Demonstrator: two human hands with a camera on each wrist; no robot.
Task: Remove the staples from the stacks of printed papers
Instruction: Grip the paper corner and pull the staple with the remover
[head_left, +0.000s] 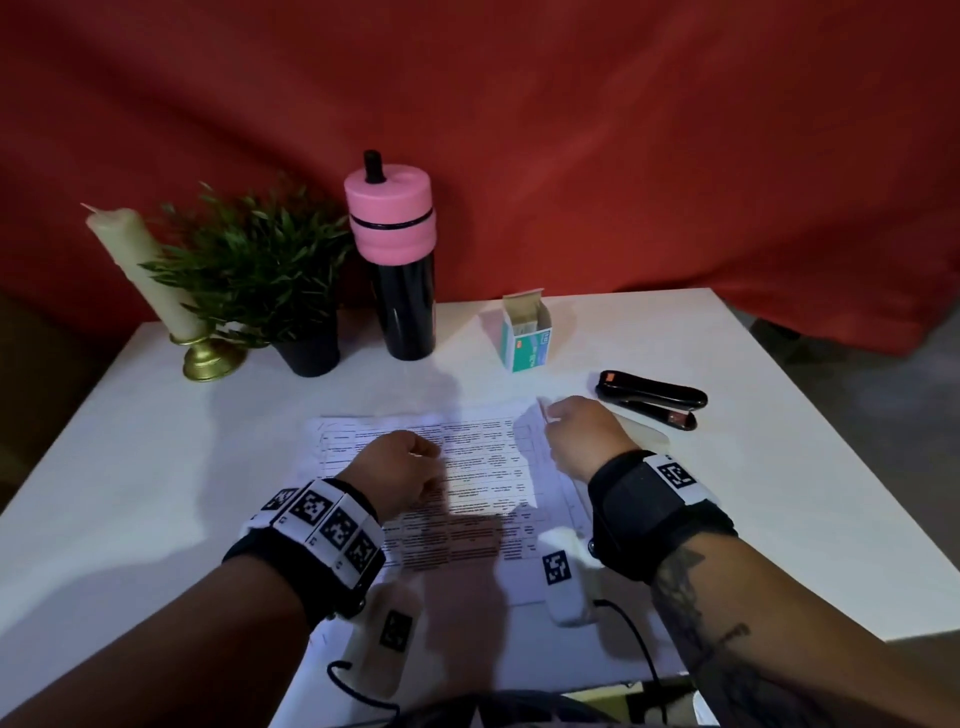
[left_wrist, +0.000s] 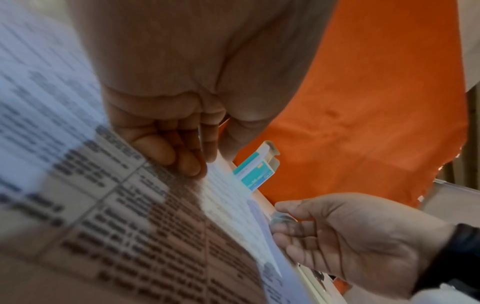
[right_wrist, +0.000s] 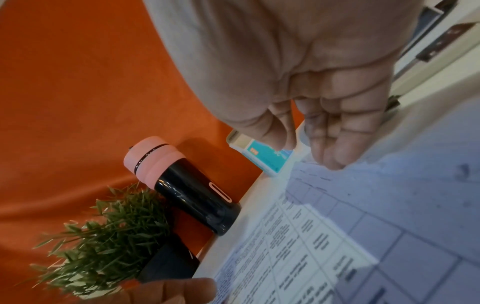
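A stack of printed papers (head_left: 467, 483) with tables of text lies on the white table (head_left: 156, 467) in front of me. My left hand (head_left: 431, 457) rests on its upper middle, curled fingertips (left_wrist: 187, 162) pressing the page; I see nothing gripped in it. My right hand (head_left: 548, 415) pinches the top right corner of the top sheet (right_wrist: 389, 195) and holds it lifted and turned over, thumb (right_wrist: 272, 131) on one side and fingers (right_wrist: 330, 148) on the other. No staple is visible.
A black stapler (head_left: 652, 400) lies right of the papers, a pale flat strip (head_left: 649, 436) beside it. An open staple box (head_left: 524, 332) stands behind. At the back left stand a pink-topped black bottle (head_left: 397, 260), a potted plant (head_left: 260, 270) and a candle (head_left: 140, 270).
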